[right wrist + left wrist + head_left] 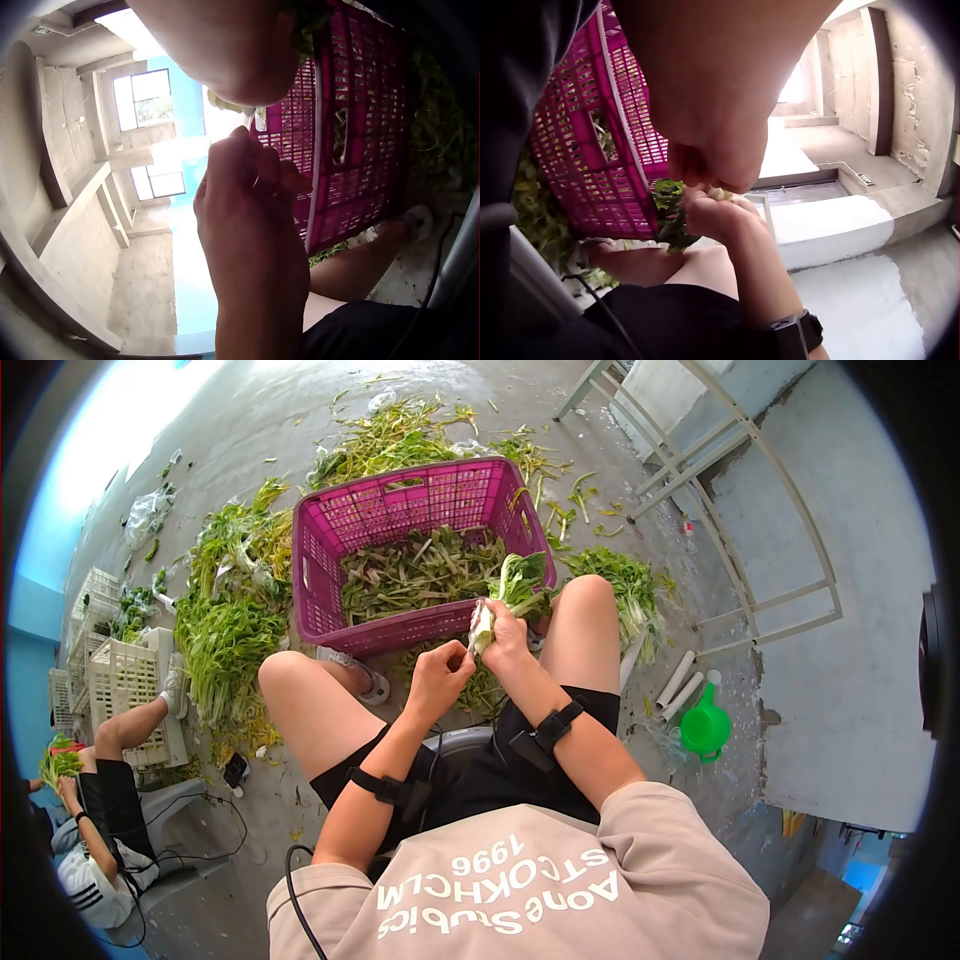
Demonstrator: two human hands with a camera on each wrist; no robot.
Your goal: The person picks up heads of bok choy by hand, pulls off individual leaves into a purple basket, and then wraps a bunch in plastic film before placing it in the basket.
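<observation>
My right hand (505,638) grips a leafy green vegetable (518,585) by its pale, thick stalk, its leaves fanning out above the near right corner of the crate. Fingers curled, my left hand (440,682) pinches at the lower end of that stalk. In the right wrist view a thin pale strand runs from the stalk (229,105) to the left fingertips (240,133). The left wrist view has both hands meeting, with the left hand (712,142) covering most of the stalk. Directly ahead is a purple plastic crate (335,635) with wilted leaves (420,575) inside.
Heaps of greens (230,630) lie left of the crate, behind it and by my right knee. A green plastic scoop (706,725) lies on the right, near a metal frame (760,610). Far left, another person (100,860) sits beside cream crates (125,690).
</observation>
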